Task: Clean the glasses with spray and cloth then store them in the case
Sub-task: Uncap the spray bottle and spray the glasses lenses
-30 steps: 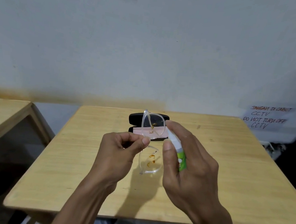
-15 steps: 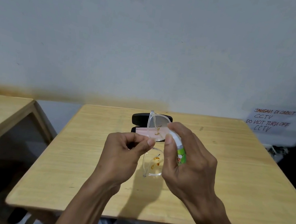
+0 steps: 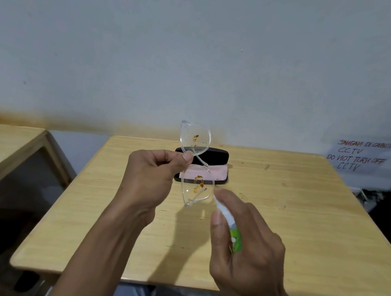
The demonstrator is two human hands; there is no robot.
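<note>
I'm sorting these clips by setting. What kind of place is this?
Probably a plain, CCTV-monitored workroom: bare wooden table, a second table beside it, and a handwritten "do not turn off CCTV" sign on the wall.

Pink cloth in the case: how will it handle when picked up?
The pink cloth looks thin, lying flat in the open black case, so probably floppy and very light. Likely it drapes rather than holds shape; a pinch at one edge should lift it.

A light wooden desk (image 3: pixel 301 231) is set against a pale wall (image 3: pixel 199 52). A second wooden table (image 3: pixel 1 146) is seen beyond the desk's left edge, apart from it. A handwritten paper notice (image 3: pixel 360 156), reading "JANGAN DI CABUT CCTV / DO NOT TURN OFF CCTV", is fixed to the wall past the desk's far right corner.
</note>
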